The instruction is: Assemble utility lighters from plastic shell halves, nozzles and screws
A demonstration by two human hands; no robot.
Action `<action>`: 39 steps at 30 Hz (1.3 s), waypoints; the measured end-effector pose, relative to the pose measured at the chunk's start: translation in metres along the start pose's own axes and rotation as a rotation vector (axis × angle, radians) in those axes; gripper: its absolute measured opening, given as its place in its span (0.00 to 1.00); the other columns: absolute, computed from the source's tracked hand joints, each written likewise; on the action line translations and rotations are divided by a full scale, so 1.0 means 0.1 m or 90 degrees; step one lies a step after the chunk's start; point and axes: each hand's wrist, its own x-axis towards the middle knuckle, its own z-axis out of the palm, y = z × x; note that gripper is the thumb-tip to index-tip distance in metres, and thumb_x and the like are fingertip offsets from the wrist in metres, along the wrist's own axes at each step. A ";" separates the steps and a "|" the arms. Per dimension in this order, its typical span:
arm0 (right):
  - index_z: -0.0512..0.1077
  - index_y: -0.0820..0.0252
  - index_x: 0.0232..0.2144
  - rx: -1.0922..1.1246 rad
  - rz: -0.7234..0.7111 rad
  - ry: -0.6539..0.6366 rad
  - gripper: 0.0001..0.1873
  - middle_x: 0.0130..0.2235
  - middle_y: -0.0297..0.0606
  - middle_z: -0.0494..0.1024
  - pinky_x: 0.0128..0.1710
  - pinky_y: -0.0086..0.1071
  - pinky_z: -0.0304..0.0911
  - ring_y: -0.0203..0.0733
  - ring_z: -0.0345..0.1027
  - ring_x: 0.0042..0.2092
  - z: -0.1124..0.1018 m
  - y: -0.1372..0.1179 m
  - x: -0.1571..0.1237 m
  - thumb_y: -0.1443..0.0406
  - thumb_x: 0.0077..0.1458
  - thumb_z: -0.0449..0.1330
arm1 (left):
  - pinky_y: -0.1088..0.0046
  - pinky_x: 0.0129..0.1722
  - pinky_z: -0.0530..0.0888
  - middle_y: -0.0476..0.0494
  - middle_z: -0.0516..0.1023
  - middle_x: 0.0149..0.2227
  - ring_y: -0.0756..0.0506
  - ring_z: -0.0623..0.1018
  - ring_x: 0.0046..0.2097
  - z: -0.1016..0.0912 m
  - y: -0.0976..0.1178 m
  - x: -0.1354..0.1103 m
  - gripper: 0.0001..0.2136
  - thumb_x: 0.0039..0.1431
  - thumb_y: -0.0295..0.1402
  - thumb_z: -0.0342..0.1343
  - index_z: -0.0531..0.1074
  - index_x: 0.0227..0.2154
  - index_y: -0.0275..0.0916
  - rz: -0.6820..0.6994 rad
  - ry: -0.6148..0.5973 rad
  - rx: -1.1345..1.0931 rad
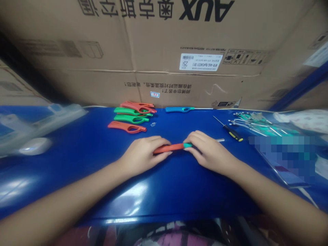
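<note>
Above the middle of the blue table, my two hands grip a long-necked gas lighter from its two ends. My left hand is closed around the orange handle, fingertips and thumb pinching it. The fingers of my right hand pinch the green collar at the handle's front end. Beyond my right hand sticks out a metal tube, apparently the lighter's neck; the part between is hidden by that hand. Orange and green handle shells lie stacked behind my left hand, with several tiny white pieces beside them.
A complete blue lighter lies along the cardboard box at the back. Right of my hands are a black-and-yellow screwdriver, a bag of green lighter inserts and a phone. At left sits a blurred clear plastic object.
</note>
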 end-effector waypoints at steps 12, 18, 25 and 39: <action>0.66 0.58 0.38 -0.012 0.150 -0.025 0.04 0.41 0.40 0.69 0.41 0.37 0.63 0.44 0.66 0.42 -0.06 0.28 -0.01 0.70 0.59 0.57 | 0.65 0.44 0.75 0.41 0.75 0.48 0.42 0.78 0.44 -0.02 -0.16 0.04 0.16 0.64 0.39 0.56 0.74 0.51 0.38 -0.053 -0.029 0.034; 0.71 0.58 0.45 -0.043 0.142 -0.140 0.12 0.45 0.43 0.71 0.45 0.41 0.65 0.48 0.66 0.47 -0.13 0.18 -0.02 0.71 0.58 0.54 | 0.64 0.45 0.76 0.38 0.73 0.47 0.43 0.77 0.42 0.01 -0.20 0.04 0.17 0.64 0.37 0.55 0.74 0.52 0.35 -0.046 -0.026 0.000; 0.74 0.60 0.43 -0.213 0.355 0.005 0.16 0.46 0.48 0.73 0.50 0.45 0.65 0.54 0.69 0.50 -0.40 0.59 -0.11 0.72 0.53 0.55 | 0.64 0.43 0.76 0.38 0.72 0.47 0.44 0.76 0.40 -0.01 -0.19 0.03 0.16 0.64 0.34 0.53 0.74 0.52 0.36 -0.043 -0.036 -0.030; 0.72 0.60 0.49 -0.337 0.702 -0.237 0.20 0.47 0.54 0.78 0.35 0.42 0.67 0.60 0.74 0.46 -0.61 0.80 -0.16 0.66 0.52 0.60 | 0.65 0.40 0.77 0.39 0.72 0.46 0.45 0.75 0.37 0.00 -0.19 0.04 0.15 0.62 0.34 0.54 0.74 0.50 0.36 -0.045 -0.024 -0.061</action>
